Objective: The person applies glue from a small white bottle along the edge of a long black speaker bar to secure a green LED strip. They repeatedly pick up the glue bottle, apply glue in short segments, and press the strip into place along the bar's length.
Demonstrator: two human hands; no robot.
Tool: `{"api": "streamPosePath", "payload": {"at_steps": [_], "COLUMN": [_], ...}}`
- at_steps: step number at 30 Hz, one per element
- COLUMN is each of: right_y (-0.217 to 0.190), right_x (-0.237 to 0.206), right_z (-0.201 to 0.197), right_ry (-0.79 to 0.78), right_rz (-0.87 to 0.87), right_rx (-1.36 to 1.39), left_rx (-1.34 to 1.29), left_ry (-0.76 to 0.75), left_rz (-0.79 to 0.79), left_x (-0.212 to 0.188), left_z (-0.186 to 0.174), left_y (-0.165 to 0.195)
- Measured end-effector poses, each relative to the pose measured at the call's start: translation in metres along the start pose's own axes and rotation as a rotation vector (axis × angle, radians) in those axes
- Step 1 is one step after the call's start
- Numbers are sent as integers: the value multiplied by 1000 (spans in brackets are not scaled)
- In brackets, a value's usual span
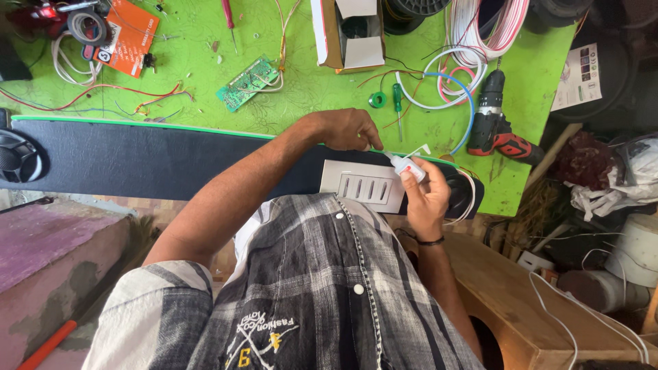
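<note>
A small white tube with a red label (406, 165) is clamped in the grip of the right hand (426, 195), fingers curled round its body and its nozzle pointed up and to the left, toward the top edge of a pale grey plate with four slots (363, 186). The tube is held tilted rather than upright, seemingly so that the tip can be brought to the seam where the plate meets the long black panel (157, 161). The left hand (346, 129) is reached across from the other side; its fingertips are pinched together right at the nozzle, though whether a cap or the tip itself is gripped cannot be told. The heel of that hand is rested on the panel's upper edge, which appears to steady both the hand and the work.

The black panel is laid lengthwise along the near edge of the green tabletop (308, 82), close to the body, so that the plate sits directly under both hands. A round speaker (17, 156) is seen at the panel's far left end.

Tools are left within arm's reach behind the panel: a green-handled screwdriver (397, 103) and a small green ring (377, 100) just beyond the left hand, a cordless drill (495, 123) lying to the right, a green circuit board (248, 82) with its wires further back, and coils of white and red cable (473, 34) beside an open cardboard box (349, 34)
</note>
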State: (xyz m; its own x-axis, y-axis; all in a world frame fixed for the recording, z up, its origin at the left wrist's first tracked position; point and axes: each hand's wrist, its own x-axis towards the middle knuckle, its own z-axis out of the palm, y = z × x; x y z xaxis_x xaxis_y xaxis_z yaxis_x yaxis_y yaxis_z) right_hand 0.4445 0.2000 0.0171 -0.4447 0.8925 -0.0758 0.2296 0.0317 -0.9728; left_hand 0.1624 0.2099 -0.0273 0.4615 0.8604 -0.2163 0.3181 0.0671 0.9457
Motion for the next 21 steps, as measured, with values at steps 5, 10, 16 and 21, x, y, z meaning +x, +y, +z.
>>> {"api": "streamPosePath", "payload": {"at_steps": [5,10,16,21], "right_y": [-14,-32,-33,-28], "right_x": [16,34,43,42], "right_z": [-14,-28,-24,-27], "right_ry": [51,-7,-52,-72], "right_rz": [36,-5,-18,-27], "right_rx": [54,87,122,91], "left_rx": [4,-40,-90,-81], "left_ry": [-10,2,-5,-60], "left_rz": [-10,-10,12,29], "left_x": [-2,-1,4,12], "left_z": [1,3,7,6], "left_y": [2,-1,-10,-24]}}
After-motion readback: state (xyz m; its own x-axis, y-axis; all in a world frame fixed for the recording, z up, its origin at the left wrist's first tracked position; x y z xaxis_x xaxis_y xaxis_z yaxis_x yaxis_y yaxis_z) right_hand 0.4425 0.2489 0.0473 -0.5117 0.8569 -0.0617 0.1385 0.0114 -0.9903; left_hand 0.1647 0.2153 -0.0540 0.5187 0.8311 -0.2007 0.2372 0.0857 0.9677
